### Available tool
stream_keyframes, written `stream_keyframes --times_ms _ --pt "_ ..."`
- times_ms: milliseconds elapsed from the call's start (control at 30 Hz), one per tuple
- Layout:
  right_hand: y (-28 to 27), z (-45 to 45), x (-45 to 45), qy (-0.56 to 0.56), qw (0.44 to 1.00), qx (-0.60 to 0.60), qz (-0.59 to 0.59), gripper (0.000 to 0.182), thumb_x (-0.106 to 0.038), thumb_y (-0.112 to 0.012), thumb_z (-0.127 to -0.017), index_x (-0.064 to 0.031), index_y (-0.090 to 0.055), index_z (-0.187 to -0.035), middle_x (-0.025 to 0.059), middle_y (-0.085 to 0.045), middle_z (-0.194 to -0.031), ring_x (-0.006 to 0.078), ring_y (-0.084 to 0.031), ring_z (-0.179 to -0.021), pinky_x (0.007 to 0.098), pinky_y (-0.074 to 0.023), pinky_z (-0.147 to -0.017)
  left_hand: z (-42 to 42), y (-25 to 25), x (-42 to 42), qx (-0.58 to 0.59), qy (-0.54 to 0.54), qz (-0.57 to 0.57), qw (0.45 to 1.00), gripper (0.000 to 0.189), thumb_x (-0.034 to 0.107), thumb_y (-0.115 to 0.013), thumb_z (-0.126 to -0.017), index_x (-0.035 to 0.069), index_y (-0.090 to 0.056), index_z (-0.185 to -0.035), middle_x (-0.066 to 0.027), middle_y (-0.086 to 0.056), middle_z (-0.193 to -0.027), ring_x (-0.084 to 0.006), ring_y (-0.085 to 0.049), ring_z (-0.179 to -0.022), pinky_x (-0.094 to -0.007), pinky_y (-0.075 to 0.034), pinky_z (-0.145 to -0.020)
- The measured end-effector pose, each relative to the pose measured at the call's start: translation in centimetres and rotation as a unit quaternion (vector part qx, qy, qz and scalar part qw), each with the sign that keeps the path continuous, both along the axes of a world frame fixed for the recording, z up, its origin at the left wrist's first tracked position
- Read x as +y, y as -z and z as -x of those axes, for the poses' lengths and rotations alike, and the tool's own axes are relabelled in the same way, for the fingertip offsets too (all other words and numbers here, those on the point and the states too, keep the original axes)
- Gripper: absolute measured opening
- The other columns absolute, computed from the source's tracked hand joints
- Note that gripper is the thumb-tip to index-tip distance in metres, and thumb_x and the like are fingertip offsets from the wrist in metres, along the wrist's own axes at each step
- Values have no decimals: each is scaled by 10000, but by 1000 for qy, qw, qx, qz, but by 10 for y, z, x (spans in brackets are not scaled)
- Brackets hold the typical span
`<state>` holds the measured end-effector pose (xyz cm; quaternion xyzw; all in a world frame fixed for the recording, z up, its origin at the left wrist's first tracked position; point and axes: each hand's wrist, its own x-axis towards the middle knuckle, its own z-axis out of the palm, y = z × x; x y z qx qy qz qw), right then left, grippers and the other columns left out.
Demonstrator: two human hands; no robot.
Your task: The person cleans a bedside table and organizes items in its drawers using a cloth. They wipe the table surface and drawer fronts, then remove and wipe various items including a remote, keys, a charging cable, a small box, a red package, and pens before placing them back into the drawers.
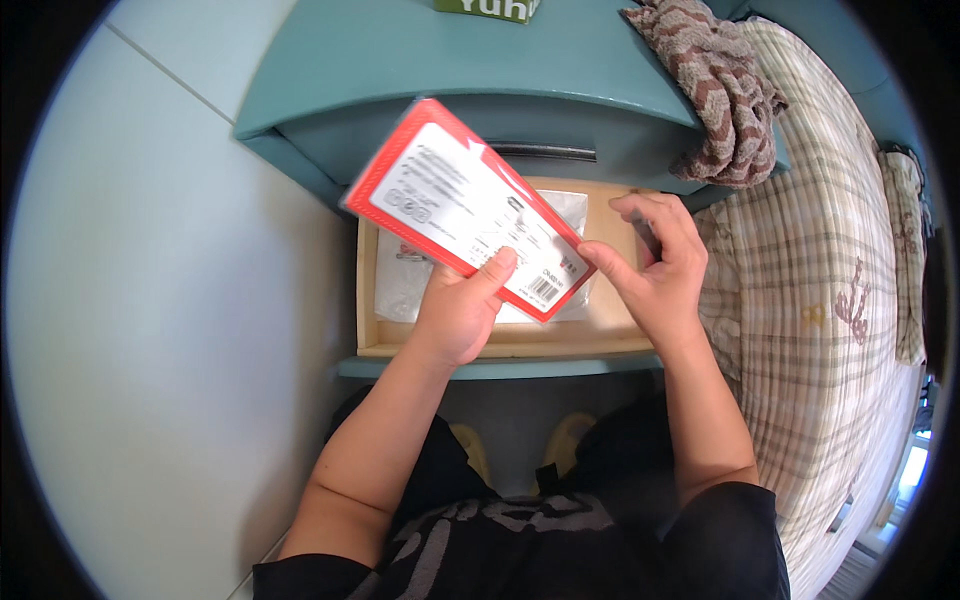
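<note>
A flat red-bordered packet in a clear sleeve is tilted above the drawer, its white panel bearing print and a barcode. My left hand grips its lower edge, thumb on top and fingers hidden beneath. At the packet's right corner is my right hand, fingers curved and apart; its thumb tip meets or nearly meets the corner. Below both hands, the wooden drawer is pulled out. A white plastic bag with some print lies inside it, partly covered by the packet.
The drawer belongs to a teal nightstand; a second drawer with a dark handle is above. A brown patterned towel hangs over the right corner. A green box stands on top. Right is a bed with a plaid cover; left, a pale wall.
</note>
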<state>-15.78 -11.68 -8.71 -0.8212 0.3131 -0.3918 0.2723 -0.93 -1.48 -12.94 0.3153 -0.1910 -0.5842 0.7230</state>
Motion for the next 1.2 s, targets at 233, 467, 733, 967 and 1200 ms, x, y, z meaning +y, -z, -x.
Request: stream_keyframes --times_ms 233,467,733,967,1200 --pt "15 -2 6 -27 999 -14 -37 334 -127 -780 -614 -48 -616 -895 67 -586 -778 157 -583 -699 275 -481 -540 23 4 6 -271 49 17 961 298 84 -494 -887 -7 -480 -1170 -74 -541 -1121 -131 -509 -1022 -298 -423 -864" --pt "20 8 1 -27 995 -36 -90 201 -84 -693 -728 -8 -626 -901 56 -623 -738 117 -576 -656 226 -458 -546 14 1 8 -182 85 -24 979 406 18 -505 -851 1 -397 -1241 -100 -515 -1169 -183 -524 -1058 -341 -442 -894" --pt "11 12 -4 -101 837 -204 -498 174 -177 -624 -834 -34 -637 -933 -1 -628 -713 7 -352 -484 163 -274 -431 1 1 5 29 111 -10 993 412 18 -552 -817 -21 -419 -1205 -130 -525 -1166 -218 -537 -1061 -373 -454 -893" --pt "9 13 -5 -94 842 -184 -498 187 -163 -676 -790 -35 -635 -920 -14 -604 -689 10 -381 -506 165 -289 -445 -3 3 5 19 120 -5 993 423 18 -555 -813 -16 -421 -1213 -135 -531 -1166 -216 -541 -1059 -375 -454 -894" --pt "12 6 -1 -100 844 -214 -481 159 -128 -718 -748 -56 -624 -855 -47 -554 -692 16 -426 -558 165 -322 -491 -4 3 4 -3 103 -11 995 432 19 -550 -810 -17 -412 -1218 -140 -530 -1167 -221 -545 -1053 -378 -458 -890"
